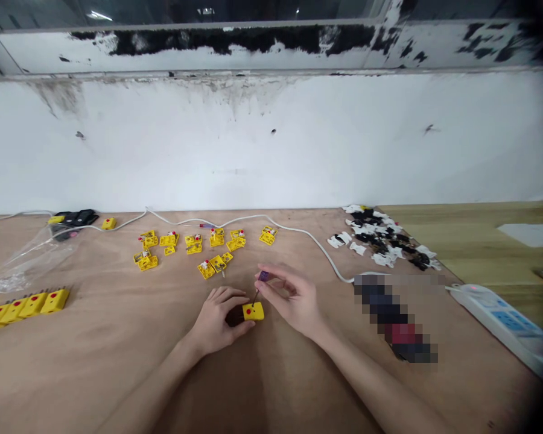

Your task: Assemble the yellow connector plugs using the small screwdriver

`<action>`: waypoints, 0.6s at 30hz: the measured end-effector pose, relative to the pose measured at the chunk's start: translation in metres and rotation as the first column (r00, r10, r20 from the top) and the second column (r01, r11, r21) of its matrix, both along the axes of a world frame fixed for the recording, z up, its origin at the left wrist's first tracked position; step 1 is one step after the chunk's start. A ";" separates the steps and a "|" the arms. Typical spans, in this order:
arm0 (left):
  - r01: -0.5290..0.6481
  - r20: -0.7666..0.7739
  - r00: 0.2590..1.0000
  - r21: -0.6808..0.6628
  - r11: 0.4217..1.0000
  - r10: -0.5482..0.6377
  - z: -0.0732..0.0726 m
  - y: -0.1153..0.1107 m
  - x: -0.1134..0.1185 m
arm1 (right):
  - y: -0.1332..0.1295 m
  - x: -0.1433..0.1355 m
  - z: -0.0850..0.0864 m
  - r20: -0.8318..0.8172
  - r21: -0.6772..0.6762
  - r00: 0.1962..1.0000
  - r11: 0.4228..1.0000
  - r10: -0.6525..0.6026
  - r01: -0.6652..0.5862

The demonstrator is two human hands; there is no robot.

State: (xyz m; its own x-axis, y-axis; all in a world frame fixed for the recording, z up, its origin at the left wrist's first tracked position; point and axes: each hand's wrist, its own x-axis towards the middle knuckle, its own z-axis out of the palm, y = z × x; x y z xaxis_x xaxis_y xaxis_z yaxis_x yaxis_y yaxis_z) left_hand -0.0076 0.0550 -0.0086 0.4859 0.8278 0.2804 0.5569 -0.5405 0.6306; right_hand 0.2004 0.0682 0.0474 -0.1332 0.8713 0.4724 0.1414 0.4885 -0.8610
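Note:
Between the thumb and fingers of my left hand (219, 316) is a small yellow plug housing (257, 312) with a red dot on its face, held low over the wooden table. My right hand (294, 295) pinches the purple handle of a small screwdriver (263, 276). Its thin shaft slants down, and the tip meets the top of the yellow housing. Just beyond my hands lie several opened yellow housings (217, 263), showing metal and red parts inside. A second screwdriver (203, 225) rests behind them.
Yellow plugs (36, 304) stand in a row at left, near a clear plastic bag (31, 259). A white cable (317, 241) runs along the back to a power strip (502, 319). Black and white scraps (384, 238) are heaped at right; a blurred object (393, 319) lies nearer.

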 end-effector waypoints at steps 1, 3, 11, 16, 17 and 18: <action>0.003 -0.010 1.000 0.007 1.000 -0.003 0.000 0.000 0.001 | 0.000 0.001 -0.001 0.017 -0.008 1.000 1.000 0.007 -0.007; 0.005 -0.015 1.000 0.022 1.000 -0.004 0.000 -0.001 0.001 | 0.000 0.002 -0.003 0.048 -0.020 0.999 1.000 0.016 -0.015; 0.009 -0.038 0.999 0.040 0.999 -0.008 -0.002 0.000 0.002 | 0.003 0.004 -0.012 0.044 -0.034 0.999 0.999 0.015 -0.014; 0.010 -0.051 0.999 0.044 0.999 -0.008 -0.004 -0.001 0.001 | 0.003 0.006 -0.018 0.053 -0.024 0.999 1.000 0.008 -0.007; 0.009 -0.053 0.999 0.042 0.999 -0.007 -0.004 -0.001 0.001 | 0.002 0.007 -0.020 0.049 -0.028 0.999 1.000 0.001 0.001; 0.008 -0.054 0.999 0.039 0.999 -0.005 -0.004 -0.001 0.001 | 0.001 0.009 -0.022 0.038 -0.037 0.999 0.999 -0.011 0.013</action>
